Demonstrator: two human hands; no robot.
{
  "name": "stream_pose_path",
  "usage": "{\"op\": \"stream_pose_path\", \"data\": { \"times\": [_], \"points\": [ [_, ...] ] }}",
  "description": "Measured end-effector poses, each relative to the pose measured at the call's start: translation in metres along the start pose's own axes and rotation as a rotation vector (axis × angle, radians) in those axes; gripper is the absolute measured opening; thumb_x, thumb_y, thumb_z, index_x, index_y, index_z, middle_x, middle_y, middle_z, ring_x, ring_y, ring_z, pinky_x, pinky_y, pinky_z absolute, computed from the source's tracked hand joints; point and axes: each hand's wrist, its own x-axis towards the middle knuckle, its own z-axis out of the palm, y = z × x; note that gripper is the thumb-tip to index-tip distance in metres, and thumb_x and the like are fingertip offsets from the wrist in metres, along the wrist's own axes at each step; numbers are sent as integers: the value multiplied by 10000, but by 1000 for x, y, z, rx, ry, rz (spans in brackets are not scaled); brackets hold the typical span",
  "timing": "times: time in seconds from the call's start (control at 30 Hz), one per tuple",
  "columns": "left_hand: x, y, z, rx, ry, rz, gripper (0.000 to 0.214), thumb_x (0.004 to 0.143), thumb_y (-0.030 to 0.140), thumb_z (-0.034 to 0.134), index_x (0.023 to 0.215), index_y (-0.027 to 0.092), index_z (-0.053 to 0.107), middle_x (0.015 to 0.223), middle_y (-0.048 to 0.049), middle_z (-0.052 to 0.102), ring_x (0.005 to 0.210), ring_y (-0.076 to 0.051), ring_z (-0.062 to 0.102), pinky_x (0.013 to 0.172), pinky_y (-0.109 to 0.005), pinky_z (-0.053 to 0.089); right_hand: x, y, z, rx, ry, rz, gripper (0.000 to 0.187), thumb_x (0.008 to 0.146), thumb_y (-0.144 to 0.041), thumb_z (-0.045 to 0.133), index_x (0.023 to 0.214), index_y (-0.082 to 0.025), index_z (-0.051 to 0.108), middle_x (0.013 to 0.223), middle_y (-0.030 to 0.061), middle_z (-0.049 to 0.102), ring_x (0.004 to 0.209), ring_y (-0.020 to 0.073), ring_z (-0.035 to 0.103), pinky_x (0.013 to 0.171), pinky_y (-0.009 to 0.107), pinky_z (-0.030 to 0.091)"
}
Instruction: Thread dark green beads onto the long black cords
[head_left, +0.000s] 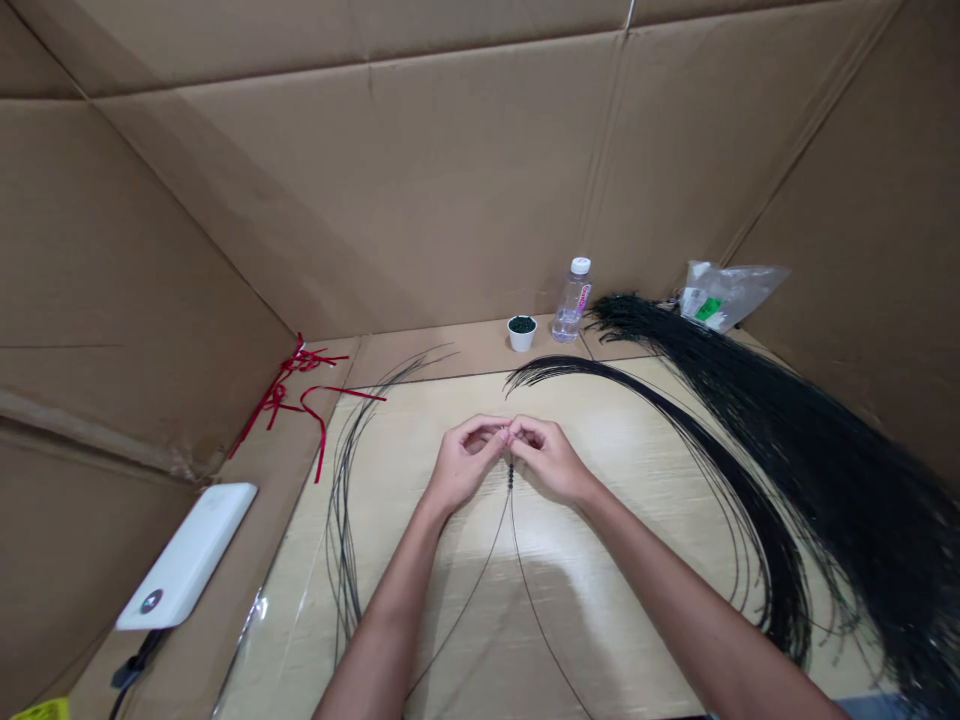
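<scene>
In the head view, your left hand [463, 465] and right hand [547, 460] are both closed into pinches, their fingertips meeting above the middle of the desk [600, 590]. Between them you are gripping a thin black cord [484, 565], though your fingers hide the exact spot. Small dark beads [511, 477] sit on it just below your fingertips. From there, 2 strands spread toward you along a near-far axis, passing between your forearms. Neither hand is clearly nearer: the cord's top lies centred between them.

To the right, a thick bundle of black strands [795, 450] sweeps from the far edge of the desk, with a looser arc of strands [675, 430] beside it. More thin strands [341, 530] curve at the left. Along the far side stand a white cup of dark beads [521, 333], a water bottle [571, 300] and a plastic bag [727, 297]. Red ribbon [289, 390] lies far left, and a white power bank [187, 555] lies near left.
</scene>
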Motion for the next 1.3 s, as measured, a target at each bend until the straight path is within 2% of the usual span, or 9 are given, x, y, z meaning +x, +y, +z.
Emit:
{"op": "stream_pose_path", "data": {
  "times": [0.07,0.27,0.5,0.83,0.97,1.13,1.3],
  "points": [
    [-1,2,-4,100,-13,53,248,907,399,840,1054,199,856,1077,-112,831,969,-234,764,913,-341,589,0,0,1,-27,7,9,245,936,-349,662,753,-210,578,671,-37,489,627,141,417,611,282,322],
    [-3,18,-19,483,-74,247,120,968,307,765,978,249,869,908,-73,805,818,-221,724,792,-323,539,-1,-3,2,-123,-7,-9,151,851,-219,622,714,-213,559,665,-43,491,627,139,419,606,280,317],
    [-4,20,-23,626,-89,339,136,975,254,723,970,265,858,895,-82,803,819,-247,717,804,-350,507,-1,-3,3,-198,-4,-68,125,839,-182,628,724,-215,593,674,-37,501,642,152,446,608,284,330],
    [-7,10,-5,651,29,389,135,964,218,703,905,251,819,813,-66,746,717,-219,648,735,-329,463,-1,-9,1,-220,22,-104,183,934,-246,632,758,-214,590,735,-18,531,682,168,455,640,300,341],
    [-7,5,-2,658,43,387,132,976,236,696,915,251,812,829,-75,745,734,-226,647,749,-339,461,-1,-7,0,-220,15,-132,200,960,-242,618,766,-217,577,753,-16,524,698,172,461,655,307,341],
    [-7,6,-2,552,54,340,88,944,250,745,907,264,824,830,-72,747,744,-232,647,776,-341,471,-2,-7,-1,-214,4,-132,222,987,-281,618,776,-218,588,760,-16,528,702,174,460,667,307,348],
    [-7,9,1,573,72,365,118,973,252,712,957,254,829,887,-75,776,798,-226,691,802,-337,502,-1,-3,1,-158,34,-81,234,1015,-354,623,826,-215,632,757,-13,555,689,171,470,648,300,353]
  ]
}}
